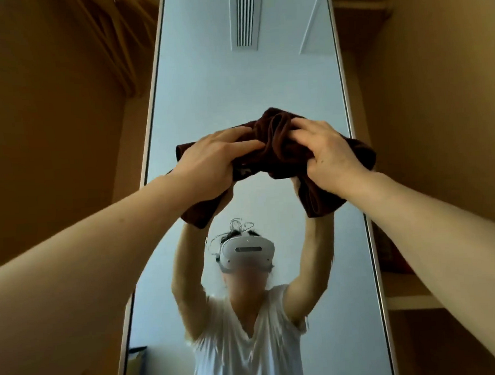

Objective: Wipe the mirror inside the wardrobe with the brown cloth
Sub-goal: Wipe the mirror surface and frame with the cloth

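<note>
A tall narrow mirror (244, 95) in a pale frame stands upright in front of me, between wooden wardrobe walls. A bunched dark brown cloth (278, 140) is held up against the mirror's middle height. My left hand (210, 160) grips the cloth's left part and my right hand (324, 151) grips its right part, both arms raised. The cloth's ends hang down below each hand. The mirror reflects a person in a white shirt with raised arms; whether the cloth touches the glass I cannot tell.
Wooden hangers (118, 42) hang at the upper left inside the wardrobe. To the right of the mirror are wooden shelves (409, 296) with a dark reddish item on one. A wooden side panel (36, 126) closes the left.
</note>
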A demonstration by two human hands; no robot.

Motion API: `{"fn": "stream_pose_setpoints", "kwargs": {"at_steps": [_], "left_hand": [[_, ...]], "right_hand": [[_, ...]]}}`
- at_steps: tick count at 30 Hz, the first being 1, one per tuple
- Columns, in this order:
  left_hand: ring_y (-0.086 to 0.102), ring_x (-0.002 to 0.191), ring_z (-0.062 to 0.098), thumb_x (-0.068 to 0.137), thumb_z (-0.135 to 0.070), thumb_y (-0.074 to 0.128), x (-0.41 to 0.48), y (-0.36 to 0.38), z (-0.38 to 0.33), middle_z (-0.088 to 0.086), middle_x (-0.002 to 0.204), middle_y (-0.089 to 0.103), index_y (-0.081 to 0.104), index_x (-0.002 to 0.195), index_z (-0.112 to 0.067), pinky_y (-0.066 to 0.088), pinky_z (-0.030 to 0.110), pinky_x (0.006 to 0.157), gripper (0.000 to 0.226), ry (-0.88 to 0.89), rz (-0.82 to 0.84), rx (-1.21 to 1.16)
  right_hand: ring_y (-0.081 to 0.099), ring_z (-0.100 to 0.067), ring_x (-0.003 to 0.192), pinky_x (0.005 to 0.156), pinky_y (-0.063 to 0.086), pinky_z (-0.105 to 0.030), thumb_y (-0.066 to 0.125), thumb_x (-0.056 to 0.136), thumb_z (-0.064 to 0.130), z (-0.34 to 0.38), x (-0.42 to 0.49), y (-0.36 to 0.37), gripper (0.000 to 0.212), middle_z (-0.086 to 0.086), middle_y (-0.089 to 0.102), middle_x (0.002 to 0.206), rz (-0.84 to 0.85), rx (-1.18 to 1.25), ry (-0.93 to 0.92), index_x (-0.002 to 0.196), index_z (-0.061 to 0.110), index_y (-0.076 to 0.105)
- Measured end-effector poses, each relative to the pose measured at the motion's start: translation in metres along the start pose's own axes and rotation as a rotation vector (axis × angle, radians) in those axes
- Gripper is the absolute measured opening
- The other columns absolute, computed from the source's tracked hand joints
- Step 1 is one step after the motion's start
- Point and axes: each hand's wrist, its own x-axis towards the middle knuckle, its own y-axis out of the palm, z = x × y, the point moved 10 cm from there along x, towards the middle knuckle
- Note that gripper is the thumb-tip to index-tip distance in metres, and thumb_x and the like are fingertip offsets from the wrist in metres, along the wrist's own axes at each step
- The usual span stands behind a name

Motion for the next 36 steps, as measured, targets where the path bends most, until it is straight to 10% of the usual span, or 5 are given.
{"fn": "stream_pose_setpoints", "kwargs": {"at_steps": [9, 22, 30, 36], "left_hand": [[0.048, 0.126, 0.030, 0.080, -0.012, 0.031, -0.057, 0.028, -0.033, 0.006, 0.140, 0.050, 0.058, 0.130, -0.024, 0.041, 0.046, 0.103, 0.057, 0.154, 0.064, 0.025], [0.044, 0.128, 0.025, 0.082, -0.010, 0.036, 0.031, 0.002, -0.009, -0.006, 0.144, 0.044, 0.053, 0.133, -0.029, 0.036, 0.032, 0.091, 0.056, -0.050, 0.005, -0.037], [0.049, 0.123, 0.027, 0.074, -0.006, 0.042, -0.043, 0.037, -0.057, 0.002, 0.135, 0.054, 0.062, 0.124, -0.025, 0.039, 0.042, 0.102, 0.057, 0.159, -0.015, 0.008], [0.048, 0.126, 0.028, 0.075, -0.022, 0.025, -0.009, 0.030, -0.052, 0.000, 0.140, 0.051, 0.059, 0.128, -0.027, 0.040, 0.042, 0.102, 0.063, 0.090, 0.034, -0.062]], "right_hand": [[0.049, -0.032, 0.118, 0.103, 0.035, -0.042, 0.049, 0.069, -0.011, 0.016, -0.087, 0.013, 0.051, -0.011, 0.059, 0.125, -0.069, 0.086, -0.033, 0.114, 0.005, 0.066], [0.041, -0.025, 0.125, 0.105, 0.031, -0.035, 0.046, 0.078, -0.014, -0.021, 0.012, -0.002, 0.060, 0.004, 0.051, 0.134, 0.013, 0.001, 0.083, 0.127, 0.019, 0.057], [0.041, -0.025, 0.127, 0.111, 0.022, -0.028, 0.047, 0.072, -0.010, -0.003, -0.113, 0.004, 0.059, -0.010, 0.053, 0.134, -0.079, 0.049, 0.069, 0.127, 0.007, 0.057], [0.043, -0.035, 0.125, 0.107, 0.035, -0.045, 0.056, 0.074, -0.015, -0.015, -0.081, -0.003, 0.059, -0.015, 0.050, 0.136, 0.070, -0.159, 0.061, 0.131, 0.003, 0.051]]}}
